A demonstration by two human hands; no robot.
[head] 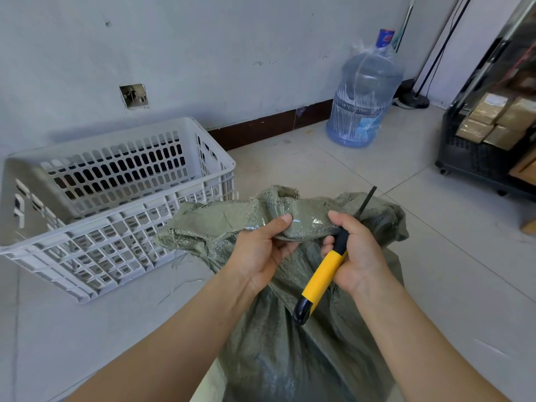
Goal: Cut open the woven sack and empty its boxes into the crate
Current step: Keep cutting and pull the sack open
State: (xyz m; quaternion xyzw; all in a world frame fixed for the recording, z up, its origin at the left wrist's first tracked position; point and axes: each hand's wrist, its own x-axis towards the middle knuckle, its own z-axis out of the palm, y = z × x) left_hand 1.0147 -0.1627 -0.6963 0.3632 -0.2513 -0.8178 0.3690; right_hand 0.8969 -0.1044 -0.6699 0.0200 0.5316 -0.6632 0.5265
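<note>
A coarse green woven sack (pixel 290 329) stands right of a slotted white plastic crate (pixel 116 198); left hand (pixel 261 250) pinches its taped neck, right hand (pixel 356 256) grips a yellow-handled knife (pixel 322 274) there

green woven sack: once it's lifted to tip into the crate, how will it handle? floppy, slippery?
Probably floppy: the woven sack creases and sags below the neck that the left hand bunches. The taped neck looks glossy, so it may be slick to grip. Its lower part bulges, so likely bottom-heavy; whether boxes will shift inside cannot be seen. The white crate looks stiff by comparison.
</note>
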